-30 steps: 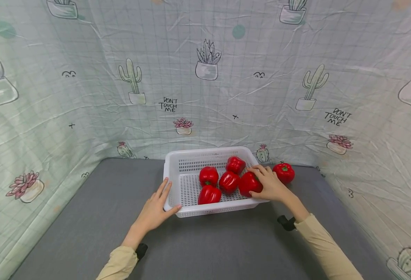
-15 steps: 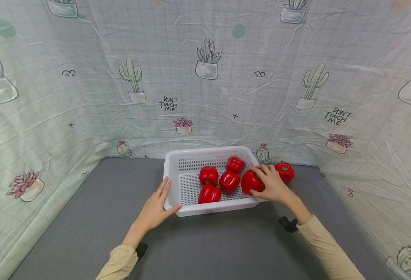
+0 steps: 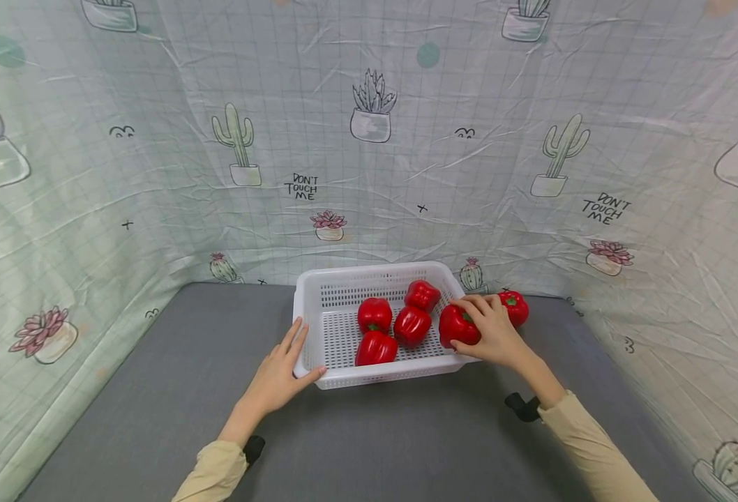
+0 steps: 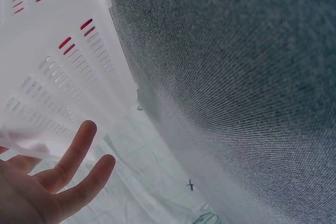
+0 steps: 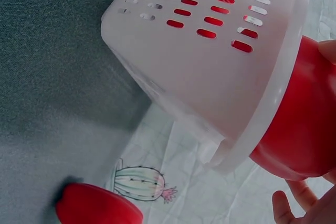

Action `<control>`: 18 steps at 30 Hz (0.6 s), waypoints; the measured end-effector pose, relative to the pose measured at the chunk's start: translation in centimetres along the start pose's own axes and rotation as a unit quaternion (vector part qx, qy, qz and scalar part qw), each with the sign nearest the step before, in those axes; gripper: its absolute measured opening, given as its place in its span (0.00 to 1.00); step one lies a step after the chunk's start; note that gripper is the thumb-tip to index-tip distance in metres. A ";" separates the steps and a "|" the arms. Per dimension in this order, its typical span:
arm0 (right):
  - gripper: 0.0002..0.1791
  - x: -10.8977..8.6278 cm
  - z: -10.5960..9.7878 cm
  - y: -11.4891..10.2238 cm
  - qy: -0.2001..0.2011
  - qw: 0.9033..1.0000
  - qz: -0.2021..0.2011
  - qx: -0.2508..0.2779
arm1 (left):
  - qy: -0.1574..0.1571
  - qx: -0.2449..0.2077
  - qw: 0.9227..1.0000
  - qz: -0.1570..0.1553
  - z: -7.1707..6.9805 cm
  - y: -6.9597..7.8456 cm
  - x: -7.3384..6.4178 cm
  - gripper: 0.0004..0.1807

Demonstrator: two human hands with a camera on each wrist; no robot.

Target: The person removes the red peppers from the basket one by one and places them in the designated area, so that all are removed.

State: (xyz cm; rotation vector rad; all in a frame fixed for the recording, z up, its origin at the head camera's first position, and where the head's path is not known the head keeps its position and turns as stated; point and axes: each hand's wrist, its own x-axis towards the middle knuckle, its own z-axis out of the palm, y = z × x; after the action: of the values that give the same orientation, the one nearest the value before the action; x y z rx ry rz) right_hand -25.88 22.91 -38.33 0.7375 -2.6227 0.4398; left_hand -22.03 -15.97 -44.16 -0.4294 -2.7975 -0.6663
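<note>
A white slotted plastic basket [image 3: 340, 377] holds several red bell peppers, among them one with its stem end toward me [image 3: 374, 315] and one lying on its side [image 3: 377, 348]. My left hand [image 3: 273, 375] rests at the basket's left end, fingers spread along the rim; two straight fingers [image 4: 79, 153] stand out beside the wall in the left wrist view. My right hand [image 3: 493, 333] grips a larger red bell pepper [image 3: 457, 328] at the basket's right end. In the right wrist view this bell pepper [image 5: 307, 119] shows above the basket's rim [image 5: 273, 95].
Another red bell pepper [image 3: 516, 309] lies on the grey table [image 3: 394, 439], right of the basket and partly behind my right hand. A cactus-print cloth [image 3: 419, 167] hangs behind and at both sides of the table.
My right hand has drawn the large bell pepper to the right, toward the basket's right rim. My left hand and the basket have stayed in place.
</note>
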 end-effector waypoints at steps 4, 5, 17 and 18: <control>0.40 -0.1 -0.1 0.0 0.012 1.000 -0.004 -0.004 | 0.002 0.002 1.000 0.000 0.0 0.0 0.0 0.46; 0.40 -0.2 -0.2 0.0 0.014 1.000 -0.004 -0.005 | 0.002 0.003 1.000 0.000 0.0 0.0 0.0 0.46; 0.40 -0.7 -0.7 0.6 0.042 0.999 -0.013 -0.012 | 0.002 0.002 1.000 0.000 0.1 -0.1 0.0 0.46; 0.40 -0.7 -0.8 0.7 0.043 0.999 -0.013 -0.012 | 0.002 0.002 1.000 0.000 0.1 -0.1 0.0 0.46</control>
State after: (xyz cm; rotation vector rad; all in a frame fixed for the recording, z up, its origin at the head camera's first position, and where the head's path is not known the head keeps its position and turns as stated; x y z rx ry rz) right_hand -25.48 24.09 -38.12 0.7271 -2.5315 0.4214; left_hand -22.05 -16.01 -44.28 -0.4268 -2.7950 -0.6607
